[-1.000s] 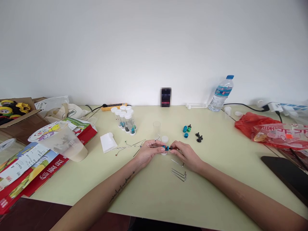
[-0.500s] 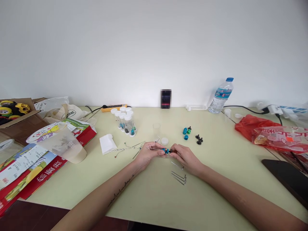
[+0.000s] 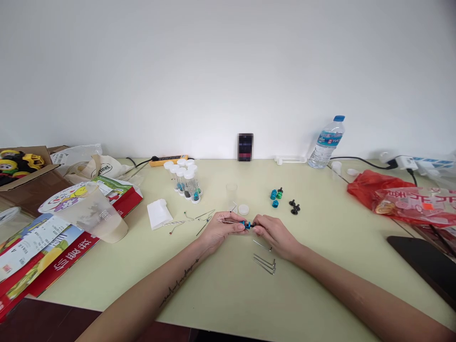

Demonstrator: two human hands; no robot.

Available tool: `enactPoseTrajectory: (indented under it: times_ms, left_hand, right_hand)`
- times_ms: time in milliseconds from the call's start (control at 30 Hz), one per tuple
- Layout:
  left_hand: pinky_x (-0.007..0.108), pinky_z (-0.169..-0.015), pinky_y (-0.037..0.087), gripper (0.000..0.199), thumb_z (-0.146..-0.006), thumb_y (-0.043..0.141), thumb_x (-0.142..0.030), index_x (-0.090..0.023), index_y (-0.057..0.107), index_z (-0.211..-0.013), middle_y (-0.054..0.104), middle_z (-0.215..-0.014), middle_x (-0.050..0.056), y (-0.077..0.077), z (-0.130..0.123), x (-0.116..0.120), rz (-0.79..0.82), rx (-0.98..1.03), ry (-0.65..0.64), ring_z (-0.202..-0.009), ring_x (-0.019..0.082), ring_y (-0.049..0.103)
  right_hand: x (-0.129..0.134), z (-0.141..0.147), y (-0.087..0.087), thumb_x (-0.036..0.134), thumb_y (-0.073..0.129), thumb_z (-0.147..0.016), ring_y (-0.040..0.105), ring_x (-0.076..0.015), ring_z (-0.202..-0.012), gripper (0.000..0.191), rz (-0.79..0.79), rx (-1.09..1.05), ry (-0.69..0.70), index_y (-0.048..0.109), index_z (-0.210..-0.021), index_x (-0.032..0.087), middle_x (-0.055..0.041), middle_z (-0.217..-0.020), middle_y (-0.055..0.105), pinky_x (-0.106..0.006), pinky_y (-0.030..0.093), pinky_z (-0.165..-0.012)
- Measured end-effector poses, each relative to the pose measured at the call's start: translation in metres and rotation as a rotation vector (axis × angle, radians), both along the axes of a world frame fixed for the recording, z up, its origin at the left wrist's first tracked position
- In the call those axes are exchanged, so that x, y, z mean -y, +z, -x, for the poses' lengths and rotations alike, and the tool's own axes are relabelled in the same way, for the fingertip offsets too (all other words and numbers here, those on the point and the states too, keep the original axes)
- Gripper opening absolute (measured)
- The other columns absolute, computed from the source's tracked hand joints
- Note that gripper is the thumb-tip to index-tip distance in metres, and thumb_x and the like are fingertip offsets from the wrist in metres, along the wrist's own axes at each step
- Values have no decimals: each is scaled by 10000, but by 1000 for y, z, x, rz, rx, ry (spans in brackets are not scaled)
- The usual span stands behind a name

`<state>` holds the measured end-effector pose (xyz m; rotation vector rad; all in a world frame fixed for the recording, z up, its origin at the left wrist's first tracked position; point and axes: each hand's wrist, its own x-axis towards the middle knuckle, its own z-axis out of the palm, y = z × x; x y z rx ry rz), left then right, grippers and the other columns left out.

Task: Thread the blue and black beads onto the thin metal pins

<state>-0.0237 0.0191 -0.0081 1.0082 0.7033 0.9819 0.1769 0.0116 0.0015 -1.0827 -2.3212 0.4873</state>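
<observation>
My left hand (image 3: 223,229) is closed in a pinch round a small shiny blue part (image 3: 245,225) and some thin metal rods (image 3: 227,220). At the blue part's right end, my right hand (image 3: 273,232) pinches a small dark piece (image 3: 253,225), mostly hidden by the fingers. Just beyond the hands are a clear tube (image 3: 231,191) standing upright and a white round cap (image 3: 243,209). Several L-shaped metal keys (image 3: 264,263) lie below my right hand. More thin metal rods (image 3: 183,222) are scattered left of my left hand.
White-capped clear tubes (image 3: 189,183) stand grouped at the back left. Blue and green parts (image 3: 274,194) and black pieces (image 3: 295,207) lie right of centre. A water bottle (image 3: 327,142) leans on the wall. A plastic cup (image 3: 87,211) lies tilted at left; a red bag (image 3: 370,187) lies at right.
The blue part and the fingers round it have shifted very slightly, with the part turned a little. Both hands keep the same hold; the things on the table stay put.
</observation>
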Motion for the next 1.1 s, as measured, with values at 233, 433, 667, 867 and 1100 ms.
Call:
enactPoseTrajectory:
  times_ms: [233,433,667,867,1100]
  left_hand:
    - [414,-838,476,265,-618,767,-215,-102,668,-836,690,-850,105,0,2,-1,-2,7,13,-743,203,656]
    - [419,-848,473,262,-614,768,-206,-100,671,-833,689,-862,104,0,1,-1,-1,2,5,-755,205,656]
    - [393,-837,479,246,-618,767,-201,-101,671,-821,691,-851,97,2,1,1,2,14,0,-756,196,655]
    - [401,-821,484,263,-617,767,-204,-97,663,-834,693,-847,104,1,2,-2,-1,17,14,-742,202,657]
    - [397,-839,477,253,-615,767,-203,-103,666,-823,686,-847,94,3,2,0,-7,-1,-4,-769,203,653]
  right_hand:
    - [1,2,0,389,365,-936,541,-163,-712,200,49,-98,-15,459,-907,215,-34,-829,591,-266,416,-604]
    - [0,1,0,405,369,-934,525,-157,-676,248,33,-53,-31,459,-809,211,-20,-755,578,-259,402,-588]
    - [1,0,-1,389,323,-951,516,-154,-647,274,4,-47,-23,473,-810,208,-18,-713,563,-263,402,-584]
    - [1,2,-3,365,404,-927,571,-169,-751,176,6,-145,-18,488,-954,213,-49,-856,613,-273,438,-632]
    - [1,1,0,373,334,-950,544,-156,-662,289,-15,-37,-31,528,-817,206,-24,-726,598,-267,418,-598]
